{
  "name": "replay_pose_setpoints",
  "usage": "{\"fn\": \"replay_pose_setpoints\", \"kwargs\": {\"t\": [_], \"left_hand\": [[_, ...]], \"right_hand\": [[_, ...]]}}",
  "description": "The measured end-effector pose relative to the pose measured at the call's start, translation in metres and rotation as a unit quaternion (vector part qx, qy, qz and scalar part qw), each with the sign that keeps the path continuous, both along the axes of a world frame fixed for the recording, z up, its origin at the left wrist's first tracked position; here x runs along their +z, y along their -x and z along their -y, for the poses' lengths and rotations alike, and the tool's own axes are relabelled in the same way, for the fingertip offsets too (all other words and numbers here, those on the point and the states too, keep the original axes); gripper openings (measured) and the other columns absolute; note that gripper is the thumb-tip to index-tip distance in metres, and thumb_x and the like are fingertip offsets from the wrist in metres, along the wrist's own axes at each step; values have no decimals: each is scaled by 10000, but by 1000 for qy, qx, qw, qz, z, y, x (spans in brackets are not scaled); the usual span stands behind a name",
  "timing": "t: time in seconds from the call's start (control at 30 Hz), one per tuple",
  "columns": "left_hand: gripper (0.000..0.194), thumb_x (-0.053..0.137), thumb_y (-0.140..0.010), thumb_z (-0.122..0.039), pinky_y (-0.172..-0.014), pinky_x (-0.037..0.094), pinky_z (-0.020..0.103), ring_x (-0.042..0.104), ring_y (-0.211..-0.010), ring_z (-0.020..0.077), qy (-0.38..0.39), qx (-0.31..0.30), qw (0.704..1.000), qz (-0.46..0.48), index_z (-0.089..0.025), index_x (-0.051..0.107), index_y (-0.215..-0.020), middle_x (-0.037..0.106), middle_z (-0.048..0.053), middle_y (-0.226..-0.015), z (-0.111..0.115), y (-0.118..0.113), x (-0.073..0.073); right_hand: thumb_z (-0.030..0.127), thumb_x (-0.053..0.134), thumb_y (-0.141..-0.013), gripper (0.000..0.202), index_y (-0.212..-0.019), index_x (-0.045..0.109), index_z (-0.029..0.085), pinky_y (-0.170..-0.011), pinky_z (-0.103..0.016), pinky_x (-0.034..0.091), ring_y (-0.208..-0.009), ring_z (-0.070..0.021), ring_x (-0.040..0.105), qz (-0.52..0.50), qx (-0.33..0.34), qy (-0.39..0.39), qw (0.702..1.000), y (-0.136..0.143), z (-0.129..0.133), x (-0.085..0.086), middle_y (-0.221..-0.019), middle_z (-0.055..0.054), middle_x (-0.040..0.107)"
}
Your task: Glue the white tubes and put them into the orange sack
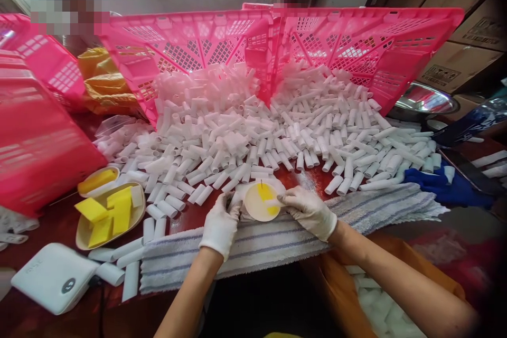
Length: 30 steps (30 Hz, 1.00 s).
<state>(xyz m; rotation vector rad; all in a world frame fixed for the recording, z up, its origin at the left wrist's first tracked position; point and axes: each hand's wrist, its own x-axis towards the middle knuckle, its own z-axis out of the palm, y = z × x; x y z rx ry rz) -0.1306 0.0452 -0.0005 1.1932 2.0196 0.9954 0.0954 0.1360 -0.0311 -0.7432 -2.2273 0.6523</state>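
My left hand (219, 226), in a white glove, is closed at the left side of a small round dish (253, 210). A white tube (236, 196) shows between its fingers, partly hidden by them. My right hand (311, 212), also gloved, pinches a short white tube (272, 203), whose free end lies over the dish. Inside the dish is a flat yellow piece (264, 190), and a thin dark pin (261, 183) stands up near its far edge. A striped towel (245, 253) lies along the table edge below both hands.
A large heap of white tubes (245, 132) spreads from tipped pink baskets (344, 31). To the left are a tan tray (81, 235) with yellow sponge pieces (121, 211) and a white device (55, 277). Cardboard boxes (455, 58) stand at the right. Other people are behind the baskets.
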Motion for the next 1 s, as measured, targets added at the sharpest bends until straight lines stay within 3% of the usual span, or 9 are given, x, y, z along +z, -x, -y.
{"fn": "replay_pose_setpoints", "kwargs": {"t": [0.2,0.4,0.47,0.53,0.6,0.7,0.77,0.9,1.0], "left_hand": [[379,531,-781,-417,-824,468,321,620,-882,193,-21,14,999,29,-171,571,-1066,664,88,-998,5,-1,1],[395,599,-727,-404,-806,488,324,629,-866,196,-32,8,997,73,-165,574,-1039,667,88,-984,8,-1,-4],[389,627,-704,-387,-826,486,326,628,-883,197,-44,14,996,80,-164,574,-1017,664,90,-992,10,0,-4],[379,646,-691,-375,-846,483,322,627,-900,193,-58,15,994,96,-168,573,-1000,664,85,-989,13,-1,-3],[362,656,-687,-364,-843,486,312,629,-891,186,-68,0,991,115,-173,579,-985,670,73,-956,15,-5,-2],[332,665,-684,-335,-838,489,295,632,-884,178,-76,-52,986,140,-180,603,-972,676,58,-947,17,-17,-1],[307,661,-691,-321,-846,489,288,634,-891,175,-84,-87,981,153,-179,614,-959,675,56,-968,18,-27,1],[314,631,-727,-342,-830,495,281,632,-890,171,-93,-113,980,137,-182,604,-996,671,55,-986,19,-39,11],[294,604,-750,-361,-802,487,265,628,-863,163,-96,-133,982,90,-194,613,-992,677,42,-957,21,-39,21]], "right_hand": [[296,520,-862,285,-1109,615,191,-735,-272,524,-829,-159,637,-14,-36,63,997,1,7,-5,-949,-70,670],[291,517,-863,184,-877,678,204,-668,-282,457,-741,-158,556,53,-32,-73,995,6,17,1,-781,-65,616],[289,526,-854,173,-818,678,214,-623,-267,429,-685,-143,524,74,-29,-66,995,6,22,7,-712,-45,577],[316,562,-827,147,-788,657,211,-627,-265,432,-682,-138,524,24,-25,-3,999,5,28,12,-719,-35,564],[362,595,-796,161,-822,621,205,-648,-268,453,-723,-143,551,-79,-58,113,989,4,33,17,-797,-39,583],[475,613,-756,318,-883,558,189,-571,-256,454,-654,-135,564,-190,-127,326,917,3,39,27,-811,-41,604],[547,606,-733,409,-882,546,171,-493,-226,408,-544,-105,518,-196,-134,408,882,4,39,34,-702,-18,588],[576,580,-739,423,-817,541,162,-435,-188,313,-457,-62,404,-161,-116,422,885,6,36,42,-561,41,488],[540,549,-778,371,-791,543,169,-441,-195,315,-473,-70,404,-121,-121,379,909,5,37,46,-573,40,476]]}}
